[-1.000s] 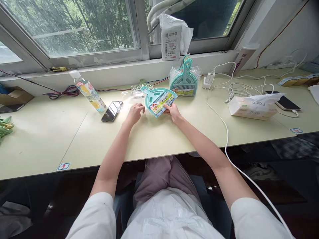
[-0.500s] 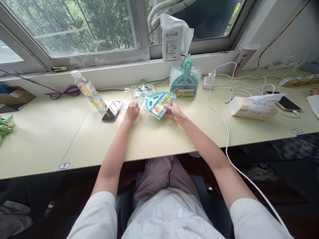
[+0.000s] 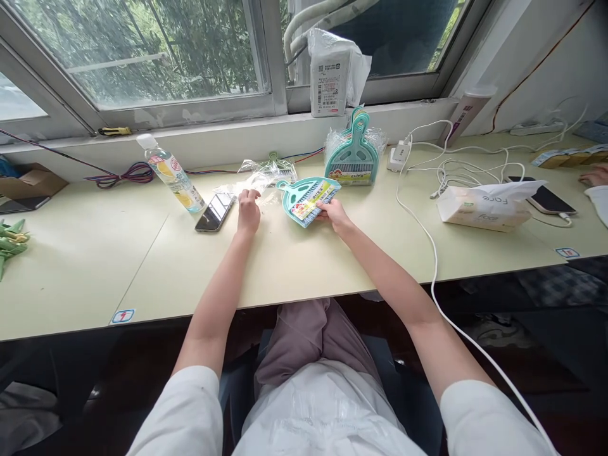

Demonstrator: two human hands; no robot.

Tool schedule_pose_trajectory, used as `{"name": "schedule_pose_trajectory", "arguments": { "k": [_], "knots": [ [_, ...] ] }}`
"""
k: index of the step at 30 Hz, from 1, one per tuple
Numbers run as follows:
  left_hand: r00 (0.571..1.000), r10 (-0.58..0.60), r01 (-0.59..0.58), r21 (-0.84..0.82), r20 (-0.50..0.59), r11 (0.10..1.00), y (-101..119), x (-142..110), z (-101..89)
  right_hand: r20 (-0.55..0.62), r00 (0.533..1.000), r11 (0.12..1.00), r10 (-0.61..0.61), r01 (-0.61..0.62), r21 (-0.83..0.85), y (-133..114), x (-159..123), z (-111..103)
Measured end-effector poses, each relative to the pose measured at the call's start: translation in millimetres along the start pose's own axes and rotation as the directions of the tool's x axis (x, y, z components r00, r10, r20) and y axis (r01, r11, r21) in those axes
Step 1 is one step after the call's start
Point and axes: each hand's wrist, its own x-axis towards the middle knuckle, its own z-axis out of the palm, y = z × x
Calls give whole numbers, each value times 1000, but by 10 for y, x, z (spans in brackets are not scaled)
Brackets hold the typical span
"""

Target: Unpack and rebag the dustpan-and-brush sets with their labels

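My right hand (image 3: 335, 214) is closed on the wide lower edge of a small turquoise dustpan and brush set (image 3: 304, 201). The set is tilted above the table, its handle pointing left and its printed label facing up. To its left, my left hand (image 3: 249, 211) has loosely bent fingers that look apart, just at the near side of a crumpled clear plastic bag (image 3: 254, 182). Whether a fingertip touches the bag is hard to see. Behind lies a greenish dustpan and brush set (image 3: 274, 166), partly under clear plastic. A stack of similar dustpan sets (image 3: 352, 158) leans against the sill.
Left of my hands are a phone (image 3: 215, 212) and a leaning drink bottle (image 3: 171, 174). To the right stand a charger (image 3: 399, 153), a tissue pack (image 3: 484, 206) and a white cable (image 3: 422, 231) crossing the table edge. Another person's hand (image 3: 596, 176) shows at far right.
My left hand has lifted its fingers off the clear plastic, which now lies spread further left behind them. The dustpan set in my right hand has shifted slightly right.
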Motion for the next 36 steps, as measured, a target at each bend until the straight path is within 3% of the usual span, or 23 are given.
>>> {"name": "schedule_pose_trajectory", "arguments": {
  "k": [5, 18, 23, 30, 36],
  "knots": [
    [999, 23, -24, -7, -26, 1000, 25, -9, 27, -80, 997, 996, 11, -3, 92, 5, 10, -44],
    [998, -11, 10, -27, -68, 1000, 15, -13, 32, 226, 974, 999, -35, 42, -23, -79, -91, 49],
    [993, -34, 32, -19, -109, 999, 33, -6, -11, 162, 986, 997, 25, -13, -74, -37, -70, 55],
    [987, -64, 56, -55, -146, 997, 92, -11, -58, -5, 996, 994, 89, -89, 61, -23, 11, -57],
    [986, -6, -11, -102, -169, 995, 125, -30, -48, 116, 988, 994, 99, -103, 28, -28, -35, -8]
  ]
}}
